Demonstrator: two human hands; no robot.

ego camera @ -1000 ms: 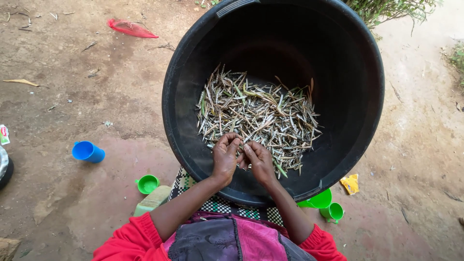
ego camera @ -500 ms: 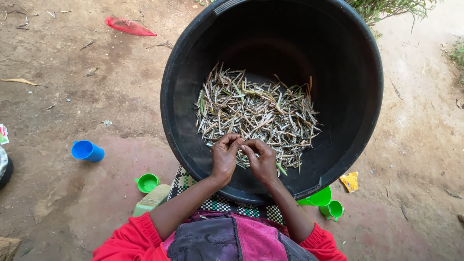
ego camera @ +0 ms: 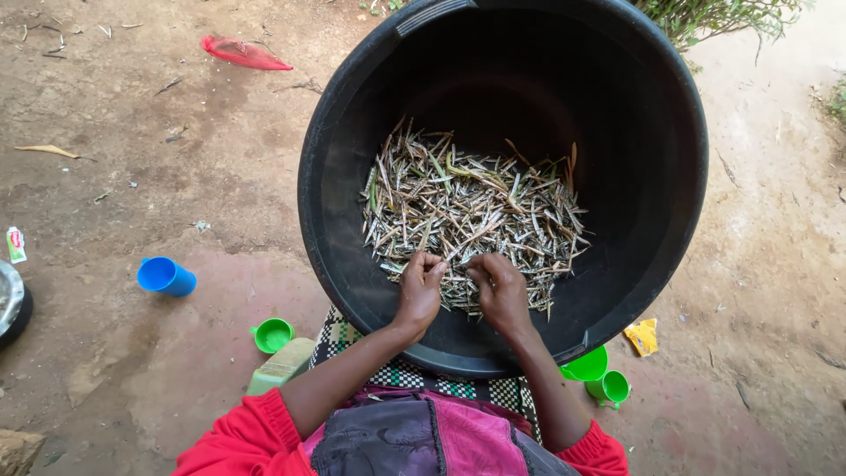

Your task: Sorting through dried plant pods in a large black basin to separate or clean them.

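We had our left hand [ego camera: 419,291] and right hand [ego camera: 502,293] curled side by side on the near edge of the pile of dried pods [ego camera: 471,216], fingers pinched on a few pods. The black tub [ego camera: 352,132] rested tilted on our lap, so the pods gathered within reach. Its walls left bare room beyond; a blue cup [ego camera: 166,276] lay well apart on the ground.

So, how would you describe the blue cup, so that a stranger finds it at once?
Start from the big black tub on the person's lap and look to its left, on the bare dirt ground. The blue cup lies there on its side. The other small cups nearby are all green.
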